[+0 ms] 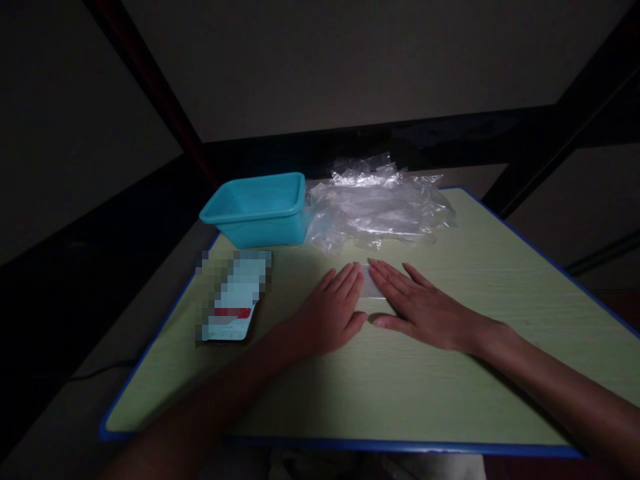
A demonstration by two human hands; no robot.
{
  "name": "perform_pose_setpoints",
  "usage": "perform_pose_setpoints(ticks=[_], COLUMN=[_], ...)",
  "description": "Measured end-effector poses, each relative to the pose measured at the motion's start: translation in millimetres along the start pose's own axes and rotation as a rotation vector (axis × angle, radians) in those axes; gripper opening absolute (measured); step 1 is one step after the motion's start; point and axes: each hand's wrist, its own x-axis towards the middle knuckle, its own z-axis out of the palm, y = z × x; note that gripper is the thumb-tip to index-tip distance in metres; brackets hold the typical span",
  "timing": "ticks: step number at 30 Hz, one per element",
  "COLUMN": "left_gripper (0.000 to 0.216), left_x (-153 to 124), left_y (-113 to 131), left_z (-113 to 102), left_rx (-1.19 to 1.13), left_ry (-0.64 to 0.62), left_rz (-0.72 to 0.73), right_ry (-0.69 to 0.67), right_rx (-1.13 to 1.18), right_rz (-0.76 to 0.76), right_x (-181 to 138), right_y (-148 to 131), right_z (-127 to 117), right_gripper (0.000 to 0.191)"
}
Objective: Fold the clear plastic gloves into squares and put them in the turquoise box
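Observation:
A small clear plastic piece (373, 285), perhaps a bag or film, lies flat near the middle of the table. My left hand (336, 310) rests palm down over its left side, fingers stretched out. From the right, my right hand (417, 303) lies flat with its fingertips on the plastic's other side and the thumb set apart. Between the two hands a narrow strip of the plastic shows; the rest is hidden under the fingers. The thumbs come close to each other below the strip.
A turquoise plastic basket (265, 230) stands at the back left. Beside it spreads a pile of crinkled clear plastic bags (385, 207). A phone with a lit, blurred screen (237, 293) lies at left on the blue-edged table (450, 407). Dark walls are behind.

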Motion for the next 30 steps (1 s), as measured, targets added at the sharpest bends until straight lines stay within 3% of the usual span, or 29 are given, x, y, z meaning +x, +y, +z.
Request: perform_pose_setpoints(ticks=[13,17,21,30], left_gripper=[0.066,0.069,0.056,0.058], left_x=[-2.9,-4.7,-5.3,-5.3], left_y=[-3.4,-7.0,-8.7,-9.4], left_z=[3.8,5.0,6.1,9.0], left_rx=[-0.168,-0.315,-0.423,-0.464], left_ry=[0.091,0.214,0.348,0.336], left_rz=[0.006,0.01,-0.035,-0.065], right_ry=[0.136,0.22,0.261,0.213], right_rx=[-0.084,-0.078,-0.031,-0.051], right_rz=[-0.035,-0.102,-0.155,-0.144], right_x=[-9.0,-6.0,-4.1,-2.2], right_y=[9.8,3.7,-0.2,0.4], right_z=[-8.1,-21.0,-26.3,-24.5], right_gripper=[0.083,0.052,0.02,0.014])
